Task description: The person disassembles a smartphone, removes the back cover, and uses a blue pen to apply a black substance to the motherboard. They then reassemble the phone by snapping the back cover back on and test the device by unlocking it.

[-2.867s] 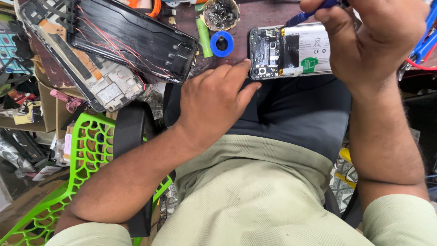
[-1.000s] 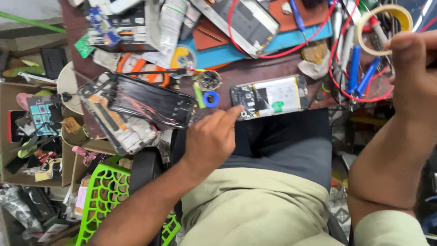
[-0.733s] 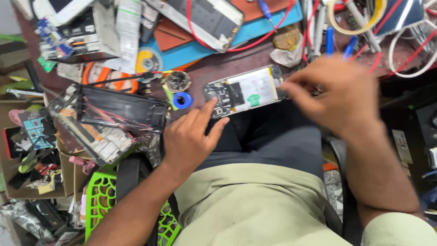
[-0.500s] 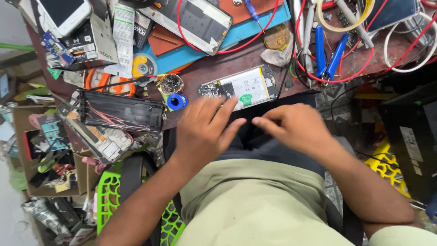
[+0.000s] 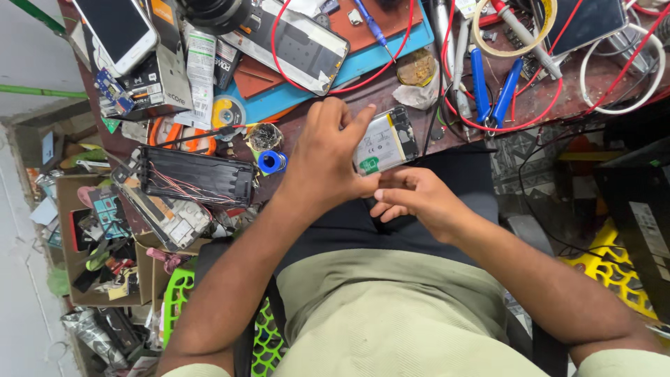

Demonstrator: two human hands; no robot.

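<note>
An opened phone with its back off lies at the near edge of the workbench, showing a white battery and a dark circuit board. My left hand lies over its left part, fingers pressing on it and the index finger along its upper edge. My right hand sits just below the phone, above my lap, with the fingers curled and the fingertips close to the phone's lower edge. Whether it pinches something small I cannot tell.
Left of the phone stand a blue tape roll and a black wired housing. Behind are another phone back on a blue mat, red cables, blue-handled pliers and a white phone. A green plastic chair stands lower left.
My right hand came down from the tools at the back right to just under the phone. My left hand moved onto the phone. The view has shifted.
</note>
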